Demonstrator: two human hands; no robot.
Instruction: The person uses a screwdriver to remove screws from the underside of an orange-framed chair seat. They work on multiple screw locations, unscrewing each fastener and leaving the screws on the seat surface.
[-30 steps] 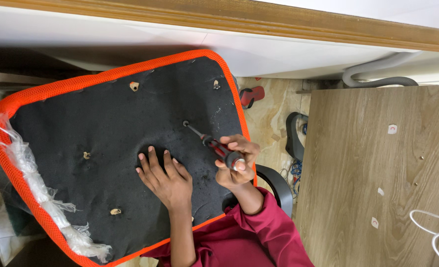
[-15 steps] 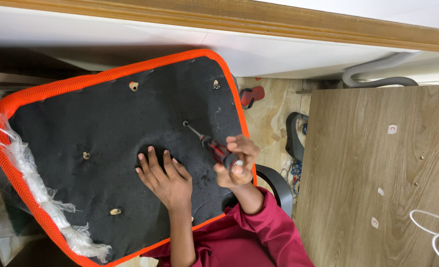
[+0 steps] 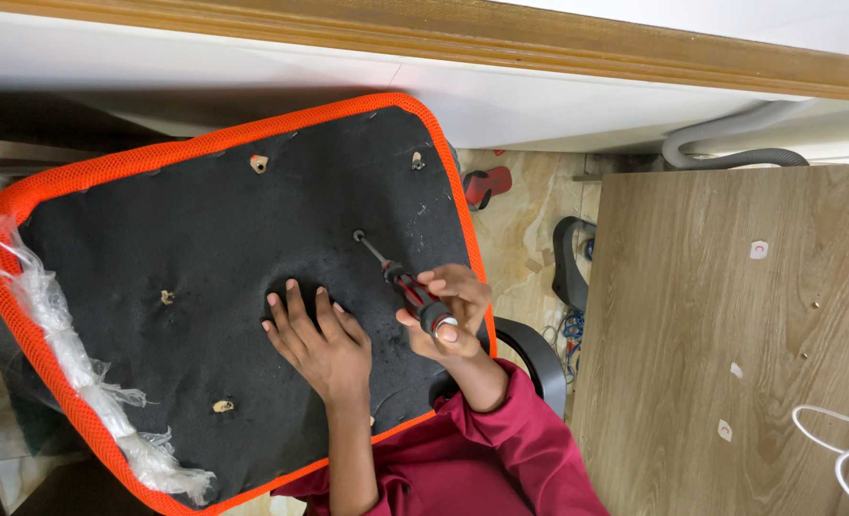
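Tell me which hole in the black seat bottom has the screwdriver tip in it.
The hole near the seat's middle, right of centre; the screwdriver in the right hand reaches it. The other holes, nearer the edges, stand free.

Seat underside [image 3: 157, 239] open leftward; wood panel [image 3: 730, 334] blocks right side

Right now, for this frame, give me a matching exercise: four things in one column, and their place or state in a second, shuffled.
Things:
1. left hand
2. right hand
3. clear plastic wrap
4. grey hose

Places or states:
A. bunched along the seat's left orange edge
B. lying by the white wall, above the wooden panel
C. pressed flat on the black seat underside
D. closed on the screwdriver handle

Pairs: 1-C, 2-D, 3-A, 4-B
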